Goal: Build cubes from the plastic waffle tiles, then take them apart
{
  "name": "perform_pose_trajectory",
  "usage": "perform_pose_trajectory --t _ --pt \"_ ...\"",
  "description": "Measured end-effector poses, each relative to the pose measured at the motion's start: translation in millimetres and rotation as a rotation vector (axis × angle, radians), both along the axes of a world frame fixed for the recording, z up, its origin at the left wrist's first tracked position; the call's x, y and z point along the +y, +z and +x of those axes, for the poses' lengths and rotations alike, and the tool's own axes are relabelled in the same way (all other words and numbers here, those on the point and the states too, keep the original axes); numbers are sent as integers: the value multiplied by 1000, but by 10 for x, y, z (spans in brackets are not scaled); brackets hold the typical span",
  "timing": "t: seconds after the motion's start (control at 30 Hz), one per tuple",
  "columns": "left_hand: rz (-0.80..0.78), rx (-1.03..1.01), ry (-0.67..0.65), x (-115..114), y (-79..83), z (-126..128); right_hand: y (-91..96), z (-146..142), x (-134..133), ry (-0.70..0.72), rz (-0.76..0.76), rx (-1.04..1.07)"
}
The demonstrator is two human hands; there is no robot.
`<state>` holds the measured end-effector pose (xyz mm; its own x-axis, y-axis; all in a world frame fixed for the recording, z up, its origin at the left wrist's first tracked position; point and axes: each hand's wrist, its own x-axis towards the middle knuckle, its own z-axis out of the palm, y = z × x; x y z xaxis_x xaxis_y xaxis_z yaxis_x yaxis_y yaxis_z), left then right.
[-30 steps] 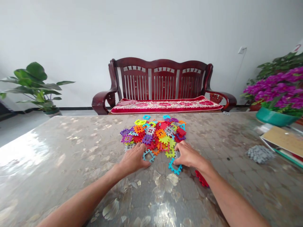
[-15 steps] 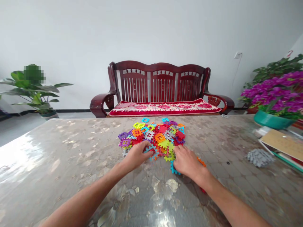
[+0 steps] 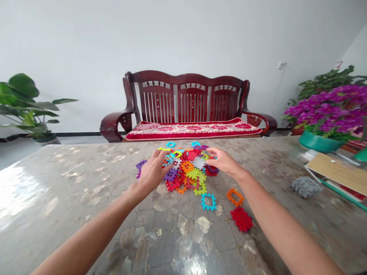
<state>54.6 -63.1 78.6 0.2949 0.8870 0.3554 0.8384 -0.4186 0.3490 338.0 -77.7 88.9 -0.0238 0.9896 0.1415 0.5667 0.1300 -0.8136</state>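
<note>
A heap of colourful notched plastic building tiles lies mid-table, among them an orange window tile [image 3: 187, 166], a lime tile [image 3: 194, 175] and a grey tile [image 3: 198, 163]. Over the heap's left side is my left hand [image 3: 153, 168], thumb and fingers apart, close to a light-blue tile [image 3: 169, 158]. My right hand [image 3: 225, 162] reaches the heap's right side, its thumb and fingers spread around the edge of the pieces. Nearer me, a blue frame tile [image 3: 208, 201], an orange frame tile [image 3: 235, 197] and a red tile [image 3: 241, 219] lie apart from the heap.
On the right of the table [image 3: 100, 214] sit a stack of grey tiles [image 3: 306, 186], a cardboard-coloured folder [image 3: 338, 172] and a teal pot [image 3: 319, 143] of purple flowers. A wooden bench [image 3: 192, 103] stands behind; a potted plant [image 3: 31, 110] is at left.
Both hands have moved away from me over the heap. My left hand no longer has the blue tile pinched at the front edge. Fingers of both hands have spread. The view has shifted slightly.
</note>
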Motion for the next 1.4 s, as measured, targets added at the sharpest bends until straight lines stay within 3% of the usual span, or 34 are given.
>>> perform_pose_trajectory --t 0.07,0.2,0.3,0.4,0.53,0.77,0.93,1.07,1.17,1.27,1.4 --pt "24 38 -192 -159 -38 94 -48 208 -162 38 -54 -125" --pt "-79 130 -657 -447 -140 385 -120 606 -614 298 -240 -438" --pt "-142 222 -787 -552 -164 613 -164 735 -930 375 -364 -544" --pt "-180 316 -787 -560 -154 778 -230 709 -1160 384 -405 -586" --pt "-236 401 -774 -501 -134 905 -285 592 -1280 324 -349 -649" --pt "-362 480 -719 -368 -114 1071 -227 465 -1107 316 -328 -658" --pt "-419 414 -678 -365 -135 1068 -346 444 -960 262 -356 -510" --pt "-480 302 -673 -430 -141 998 -398 439 -809 148 -392 -218" --pt "-451 124 -622 -415 -103 876 -306 315 -613 46 -376 58" --pt "-428 -62 -497 -268 -17 656 -154 57 -363 24 -322 277" --pt "-381 -151 -313 77 133 241 -51 -250 4 129 -133 338"
